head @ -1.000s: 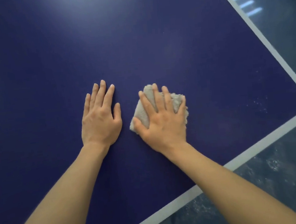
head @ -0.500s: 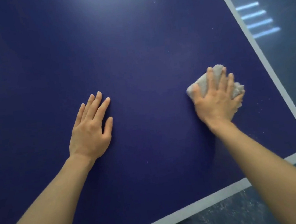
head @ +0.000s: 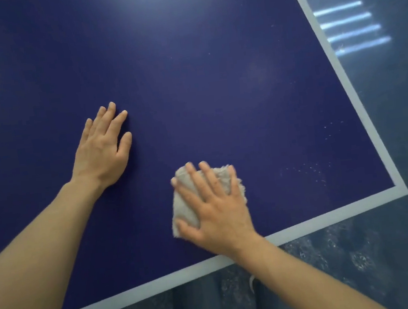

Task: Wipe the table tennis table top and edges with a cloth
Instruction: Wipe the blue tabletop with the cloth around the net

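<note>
- The dark blue, matte table tennis table top fills most of the frame, its corner pointing to the lower right.
- A pale grey-white painted border line runs along the near edge from the lower left up toward the right, and meets a second line that climbs the right side to the top of the frame.
- The left hand lies palm down on the blue surface in the left centre of the frame, fingers straight and close together, thumb a little apart, holding nothing.
- The right hand presses flat on a folded, fluffy beige cloth in the lower centre, fingers spread and straight across it, thumb at the cloth's lower left corner.
- The cloth lies on the blue surface near the near border line without touching it; its fuzzy edges show to the left of and above the fingers.
- Small white specks of dust dot the blue surface to the right of the cloth, toward the corner.
- Beyond the table's edges, a dark blue-grey mottled floor fills the lower right; bright striped light reflections lie on it at the upper right.
</note>
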